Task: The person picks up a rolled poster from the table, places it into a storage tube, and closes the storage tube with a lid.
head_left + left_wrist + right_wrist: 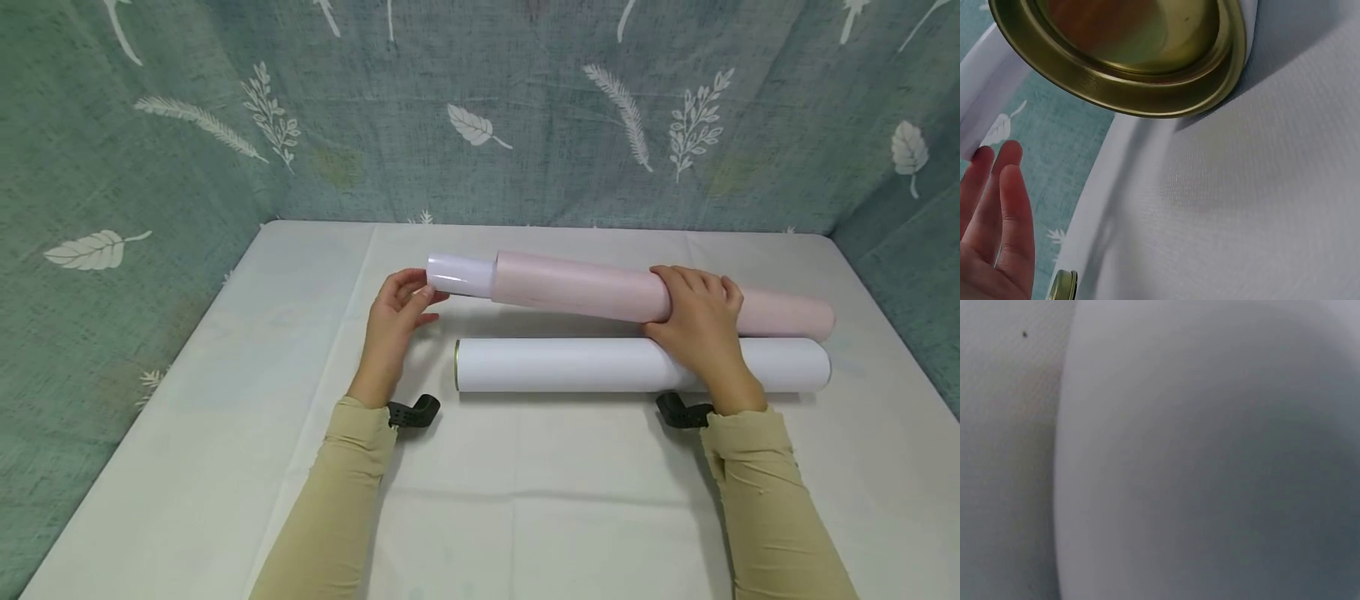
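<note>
A pink roll [577, 287] lies slanted at the back of the table, and a glossy white roll [468, 276] sticks out of its left end. The left hand [396, 321] pinches the tip of the white roll between thumb and fingers. Over the pink roll's right half, the right hand [697, 321] grips with fingers bent across the top. Nearer lies a white tube [570, 365], its gold metal end [1147, 94] large in the left wrist view. The right wrist view shows only a blurred pale surface [1179, 456] close up.
A small gold-rimmed piece [1063, 285] shows at the lower left of the left wrist view; its place is unclear. White cloth [525, 500] covers the table, with green leaf-patterned curtain [480, 167] behind and at both sides. Black wrist mounts [414, 412] jut inward near the tube.
</note>
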Motion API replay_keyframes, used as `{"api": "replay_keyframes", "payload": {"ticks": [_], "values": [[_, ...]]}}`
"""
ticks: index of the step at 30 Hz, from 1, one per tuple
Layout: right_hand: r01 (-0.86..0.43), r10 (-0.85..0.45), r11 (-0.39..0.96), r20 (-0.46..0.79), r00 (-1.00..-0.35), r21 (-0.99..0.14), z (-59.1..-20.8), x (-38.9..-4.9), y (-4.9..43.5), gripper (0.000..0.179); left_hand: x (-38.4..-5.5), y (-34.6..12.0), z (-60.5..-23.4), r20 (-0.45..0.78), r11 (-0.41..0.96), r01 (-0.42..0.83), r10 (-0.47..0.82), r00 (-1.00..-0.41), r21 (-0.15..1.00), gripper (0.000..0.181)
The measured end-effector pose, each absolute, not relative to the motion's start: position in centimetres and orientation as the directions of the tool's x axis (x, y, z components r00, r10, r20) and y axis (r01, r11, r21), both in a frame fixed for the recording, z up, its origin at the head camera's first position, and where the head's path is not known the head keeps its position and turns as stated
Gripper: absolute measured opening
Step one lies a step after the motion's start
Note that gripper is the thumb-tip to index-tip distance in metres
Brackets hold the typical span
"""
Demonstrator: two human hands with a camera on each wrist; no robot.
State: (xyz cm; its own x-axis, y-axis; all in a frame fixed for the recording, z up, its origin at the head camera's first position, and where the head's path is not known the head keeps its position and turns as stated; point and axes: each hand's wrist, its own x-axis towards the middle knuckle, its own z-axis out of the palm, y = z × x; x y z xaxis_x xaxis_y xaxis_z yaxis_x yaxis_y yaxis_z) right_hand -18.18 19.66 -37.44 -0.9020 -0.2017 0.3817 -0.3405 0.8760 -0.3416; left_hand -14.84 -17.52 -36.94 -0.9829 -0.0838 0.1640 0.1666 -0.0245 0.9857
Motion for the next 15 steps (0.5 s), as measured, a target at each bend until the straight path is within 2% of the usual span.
{"api": "replay_keyframes", "payload": {"ticks": [6,15], "values": [[-0.341,-0.204,0.877,0.382,-0.901,-0.337,-37.45,-18.18,19.66,0.066,-14.85,-17.39,-37.0,0.141,-0.026,0.143,-0.059,-0.988,0.989,0.025],[-0.342,-0.205,0.877,0.382,-0.901,-0.337,-37.43,-18.25,19.64,0.067,-15.16,-17.24,-37.16,0.143,0.018,0.142,-0.06,-0.988,0.99,0.027]]}}
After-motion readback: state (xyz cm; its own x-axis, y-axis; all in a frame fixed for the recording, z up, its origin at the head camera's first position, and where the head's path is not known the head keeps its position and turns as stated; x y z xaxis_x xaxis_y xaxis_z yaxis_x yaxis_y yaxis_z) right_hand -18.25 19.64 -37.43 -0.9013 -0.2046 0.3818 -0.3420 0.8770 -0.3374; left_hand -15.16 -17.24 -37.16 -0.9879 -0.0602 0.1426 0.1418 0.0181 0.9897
